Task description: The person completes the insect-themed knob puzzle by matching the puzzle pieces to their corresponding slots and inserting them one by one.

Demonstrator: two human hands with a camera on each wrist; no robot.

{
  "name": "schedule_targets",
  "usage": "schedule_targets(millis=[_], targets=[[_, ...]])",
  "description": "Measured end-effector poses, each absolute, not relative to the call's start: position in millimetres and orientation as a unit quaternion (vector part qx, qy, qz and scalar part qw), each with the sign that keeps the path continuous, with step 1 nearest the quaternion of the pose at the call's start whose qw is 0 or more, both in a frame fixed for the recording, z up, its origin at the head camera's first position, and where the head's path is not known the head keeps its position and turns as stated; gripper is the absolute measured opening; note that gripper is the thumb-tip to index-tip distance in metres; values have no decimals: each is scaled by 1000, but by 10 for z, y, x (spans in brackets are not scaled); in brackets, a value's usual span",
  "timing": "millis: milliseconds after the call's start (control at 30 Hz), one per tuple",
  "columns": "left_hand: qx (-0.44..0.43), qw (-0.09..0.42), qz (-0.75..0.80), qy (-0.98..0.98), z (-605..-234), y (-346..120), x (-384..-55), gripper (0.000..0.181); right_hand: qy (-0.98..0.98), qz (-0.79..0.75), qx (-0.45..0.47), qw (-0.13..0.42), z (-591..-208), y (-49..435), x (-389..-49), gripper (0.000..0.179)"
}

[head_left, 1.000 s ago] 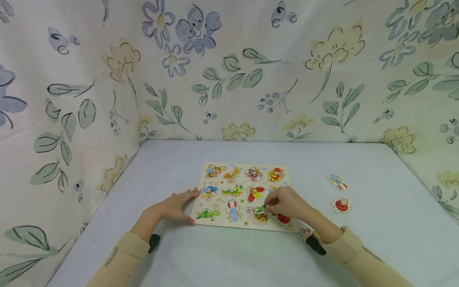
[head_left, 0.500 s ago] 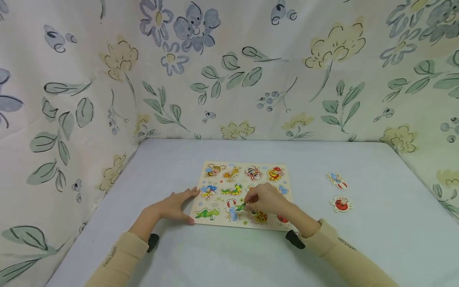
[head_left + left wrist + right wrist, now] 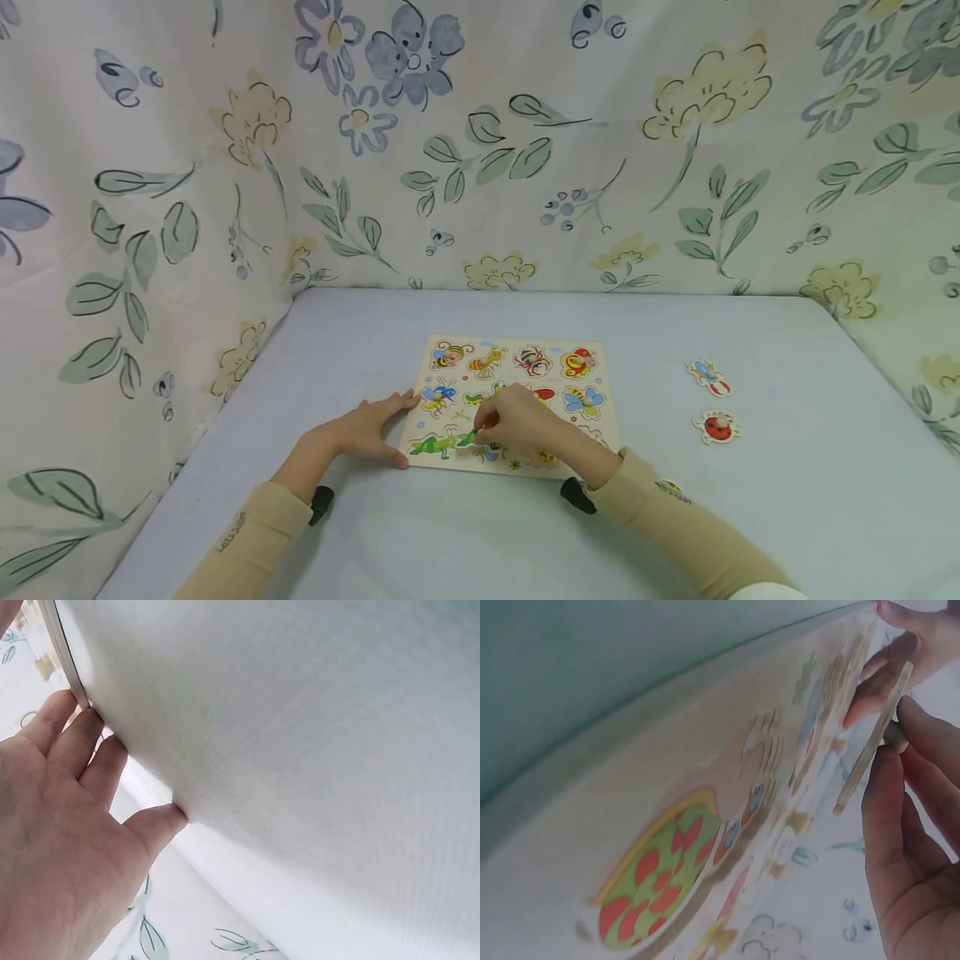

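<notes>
A wooden insect puzzle board [image 3: 450, 463] lies on the table, with knobbed pieces in its upper two rows. My right hand [image 3: 517, 421] pinches a green puzzle piece [image 3: 467, 438] over the board's front left, overlapping the printed grasshopper. In the right wrist view, thumb and finger hold that piece [image 3: 871, 746] by its small knob [image 3: 895, 736], the piece tilted edge-on above the board. My left hand [image 3: 367, 429] rests at the board's left edge, fingers spread, thumb by the front corner. The left wrist view shows its fingertips [image 3: 90, 720] right at the board's edge.
Right of the board lie a blue stag beetle piece [image 3: 708, 377] and a red ladybug piece [image 3: 717, 427]. Another piece [image 3: 670, 484] is mostly hidden by my right sleeve [image 3: 675, 529]. A floral curtain [image 3: 480, 167] hangs behind and beside the table.
My right hand has carried the green puzzle piece leftward across the board's front row, from above the snail picture to the grasshopper picture. The left hand has stayed at the edge.
</notes>
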State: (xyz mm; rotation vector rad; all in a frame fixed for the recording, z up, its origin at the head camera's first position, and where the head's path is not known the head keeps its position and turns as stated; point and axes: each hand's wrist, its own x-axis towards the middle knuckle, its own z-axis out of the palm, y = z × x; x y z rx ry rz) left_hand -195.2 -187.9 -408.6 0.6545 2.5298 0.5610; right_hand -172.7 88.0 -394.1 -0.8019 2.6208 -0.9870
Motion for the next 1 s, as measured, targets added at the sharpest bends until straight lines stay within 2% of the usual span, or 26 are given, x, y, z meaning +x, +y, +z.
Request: schedule_targets(millis=[1000], targets=[[243,232,220,916,-4094,-1898,-1965,95,917,-258,-279,124,-4016,173,-1764,8]])
